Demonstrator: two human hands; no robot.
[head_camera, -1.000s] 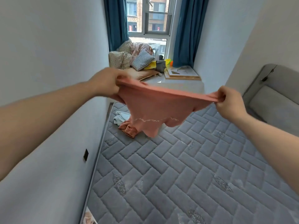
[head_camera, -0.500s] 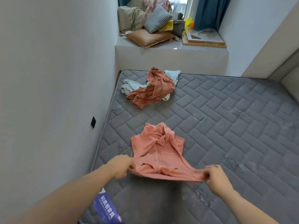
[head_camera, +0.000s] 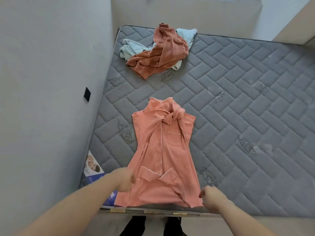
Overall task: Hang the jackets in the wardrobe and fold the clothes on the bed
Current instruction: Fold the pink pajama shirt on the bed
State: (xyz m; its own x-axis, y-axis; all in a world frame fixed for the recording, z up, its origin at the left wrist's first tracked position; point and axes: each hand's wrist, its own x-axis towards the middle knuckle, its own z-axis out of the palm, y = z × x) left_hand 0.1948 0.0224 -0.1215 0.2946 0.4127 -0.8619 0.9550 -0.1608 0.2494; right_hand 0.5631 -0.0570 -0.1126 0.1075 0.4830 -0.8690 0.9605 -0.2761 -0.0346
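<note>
Cotton-like fabric is what we judge the salmon pyjama shirt (head_camera: 162, 155) to be: light, limp, quick to crease; it lies button-side up on the grey quilted mattress (head_camera: 238, 116), hem at the near edge, collar bunched at the far end. Our left hand (head_camera: 125, 180) rests against the hem's left corner, but we cannot tell whether it pinches the cloth; our right hand (head_camera: 211, 197), loosely curled, sits by the right corner, seemingly let go. We would take it by the shoulder seams to fold. Further off, a rust garment (head_camera: 160, 53) lies over a pale blue one (head_camera: 131, 48).
</note>
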